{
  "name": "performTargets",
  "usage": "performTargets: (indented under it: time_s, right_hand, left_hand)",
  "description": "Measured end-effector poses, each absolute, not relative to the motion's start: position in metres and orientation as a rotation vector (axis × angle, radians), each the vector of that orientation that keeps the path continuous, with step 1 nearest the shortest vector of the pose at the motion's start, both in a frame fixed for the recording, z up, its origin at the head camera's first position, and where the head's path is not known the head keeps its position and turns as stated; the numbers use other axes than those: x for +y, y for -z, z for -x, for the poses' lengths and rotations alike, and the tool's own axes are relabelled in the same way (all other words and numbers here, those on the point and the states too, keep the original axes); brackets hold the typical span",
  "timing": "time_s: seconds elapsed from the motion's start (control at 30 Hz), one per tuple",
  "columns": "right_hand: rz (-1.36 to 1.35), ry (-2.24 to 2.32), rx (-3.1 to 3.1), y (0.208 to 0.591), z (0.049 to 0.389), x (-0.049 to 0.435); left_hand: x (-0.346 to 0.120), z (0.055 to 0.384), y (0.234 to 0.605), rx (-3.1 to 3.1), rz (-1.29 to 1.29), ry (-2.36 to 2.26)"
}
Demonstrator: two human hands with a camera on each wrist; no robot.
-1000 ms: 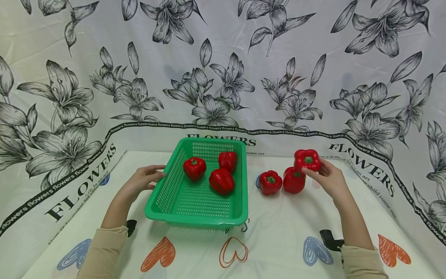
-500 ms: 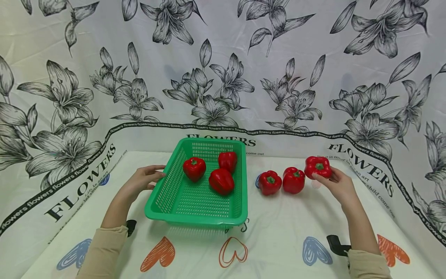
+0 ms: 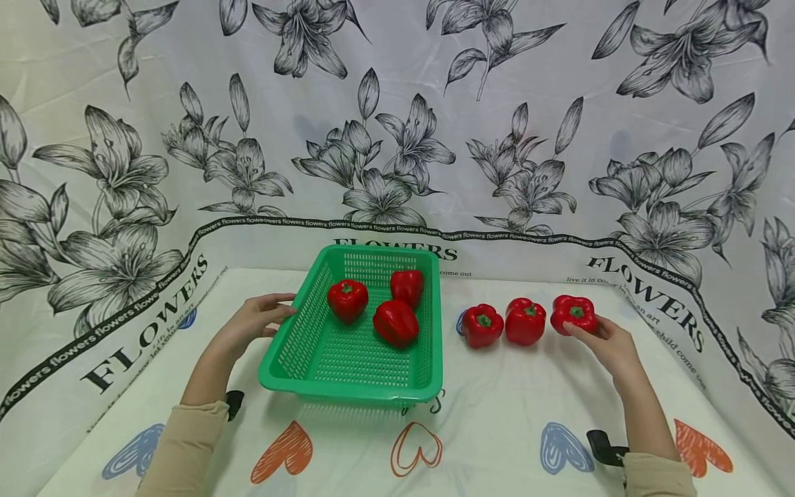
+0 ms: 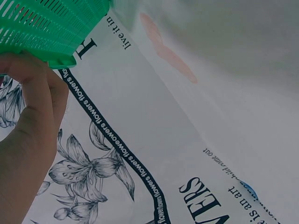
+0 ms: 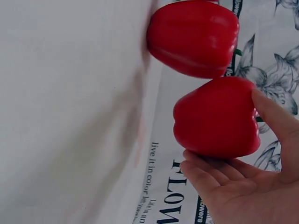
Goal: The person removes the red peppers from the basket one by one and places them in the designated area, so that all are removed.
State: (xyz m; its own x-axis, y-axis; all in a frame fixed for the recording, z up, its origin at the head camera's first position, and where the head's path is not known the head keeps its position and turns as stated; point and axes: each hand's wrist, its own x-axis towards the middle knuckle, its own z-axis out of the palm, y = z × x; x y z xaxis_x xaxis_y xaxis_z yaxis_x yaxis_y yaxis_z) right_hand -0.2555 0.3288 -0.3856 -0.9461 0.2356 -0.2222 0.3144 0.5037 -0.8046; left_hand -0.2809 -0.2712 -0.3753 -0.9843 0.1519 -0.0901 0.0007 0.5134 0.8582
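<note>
Red and shiny, one pepper [image 3: 573,313] was held between the thumb and fingers of the right hand [image 3: 611,346], at the right end of a row with two more peppers [image 3: 524,323]. I could not tell if it touched the cloth [image 3: 497,393]. The left hand [image 3: 251,322] was loose, its fingers touching the left side of the green basket [image 3: 348,392], where three red peppers [image 3: 396,323] lay.

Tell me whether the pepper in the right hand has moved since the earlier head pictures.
Yes. In the head view, the pepper has moved right and lower, farther from the green basket.
</note>
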Motion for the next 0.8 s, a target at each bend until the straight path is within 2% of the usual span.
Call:
performTargets:
  time_s: [0.8]
  right_hand:
    - [-0.585, 1.353, 2.585, 0.403, 0.262, 0.334]
  left_hand:
    - [-0.271, 0.279, 0.373, 2.587, -0.143, -1.483]
